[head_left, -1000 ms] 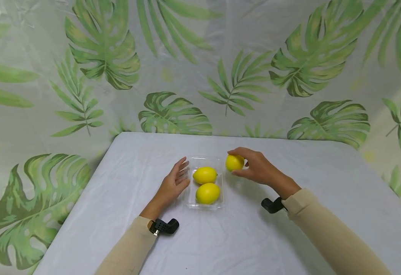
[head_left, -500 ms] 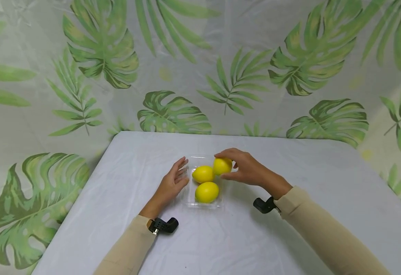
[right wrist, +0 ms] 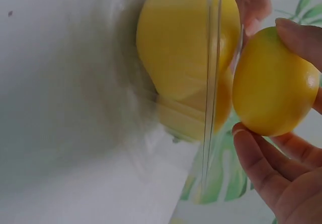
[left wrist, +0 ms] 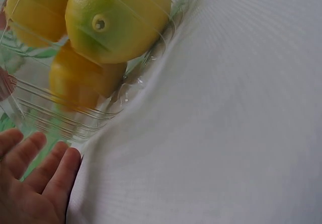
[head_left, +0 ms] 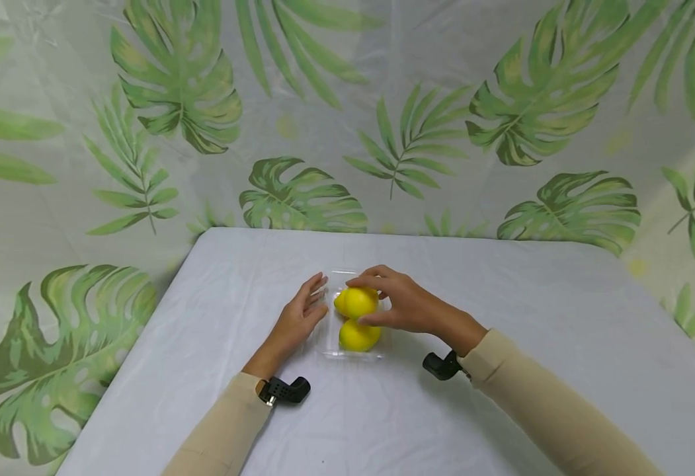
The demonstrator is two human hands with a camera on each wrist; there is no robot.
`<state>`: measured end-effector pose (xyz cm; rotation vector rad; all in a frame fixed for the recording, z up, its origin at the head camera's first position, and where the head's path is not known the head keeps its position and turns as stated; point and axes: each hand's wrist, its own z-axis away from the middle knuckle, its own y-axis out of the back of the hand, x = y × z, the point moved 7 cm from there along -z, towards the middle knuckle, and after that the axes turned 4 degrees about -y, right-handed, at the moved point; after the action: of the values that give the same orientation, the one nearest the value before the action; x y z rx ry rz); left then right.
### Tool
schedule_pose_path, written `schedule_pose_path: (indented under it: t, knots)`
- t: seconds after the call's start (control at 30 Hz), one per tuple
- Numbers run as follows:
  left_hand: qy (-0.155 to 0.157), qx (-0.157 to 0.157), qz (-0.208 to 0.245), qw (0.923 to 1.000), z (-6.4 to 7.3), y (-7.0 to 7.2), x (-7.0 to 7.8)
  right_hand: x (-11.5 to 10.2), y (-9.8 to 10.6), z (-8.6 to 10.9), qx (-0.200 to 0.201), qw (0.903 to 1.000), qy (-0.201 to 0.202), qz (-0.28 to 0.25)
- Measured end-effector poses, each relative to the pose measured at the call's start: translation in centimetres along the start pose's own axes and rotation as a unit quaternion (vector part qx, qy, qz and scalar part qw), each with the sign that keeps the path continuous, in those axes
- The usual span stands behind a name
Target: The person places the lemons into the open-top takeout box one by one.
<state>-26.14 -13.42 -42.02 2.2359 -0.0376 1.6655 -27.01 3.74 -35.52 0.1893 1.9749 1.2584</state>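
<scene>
My right hand [head_left: 403, 304] pinches a yellow lemon [head_left: 362, 302] between thumb and fingers, over a clear plastic box [head_left: 353, 356]. The right wrist view shows that held lemon [right wrist: 274, 83] above the box's rim [right wrist: 211, 83]. Inside the box lie two more lemons: the nearer lemon [head_left: 359, 336] is largely visible, while the farther lemon [head_left: 340, 303] is mostly hidden behind the held one. My left hand [head_left: 293, 324] stays at the box's left side, fingers extended and holding nothing. In the left wrist view its fingers [left wrist: 60, 178] lie close to the ribbed box wall [left wrist: 65, 118]; contact is unclear.
A white cloth [head_left: 252, 277] covers the table. Behind it hangs a leaf-patterned sheet [head_left: 407, 145]. Each wrist wears a black camera, the left camera [head_left: 290, 391] and the right camera [head_left: 440, 365].
My right hand has carried the lemon leftward from beyond the box's right side to above the other lemons. The left hand and the box have stayed in place.
</scene>
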Motion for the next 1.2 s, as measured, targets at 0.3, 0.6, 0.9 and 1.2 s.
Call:
schedule_pose_path:
  t: [0.3, 0.6, 0.9, 1.2]
  knots:
    - [-0.013, 0.039, -0.041, 0.9983, -0.9, 0.4, -3.2, -0.9, -1.4, -0.9, -0.014, 0.9994, 0.018, 0.025]
    - [0.002, 0.014, -0.021, 0.9997, -0.3, 0.3, -0.6, -1.0, -2.1, -1.6, -0.025, 0.9988, 0.009, 0.04]
    - [0.008, 0.01, -0.025, 0.9996, 0.0, 0.5, -0.1, -1.2, -3.0, -2.4, -0.021, 0.9981, 0.008, 0.056]
    - [0.004, 0.009, -0.022, 0.9997, 0.1, 0.4, 0.1, -1.6, -3.4, -2.5, -0.024, 0.9948, 0.008, 0.098]
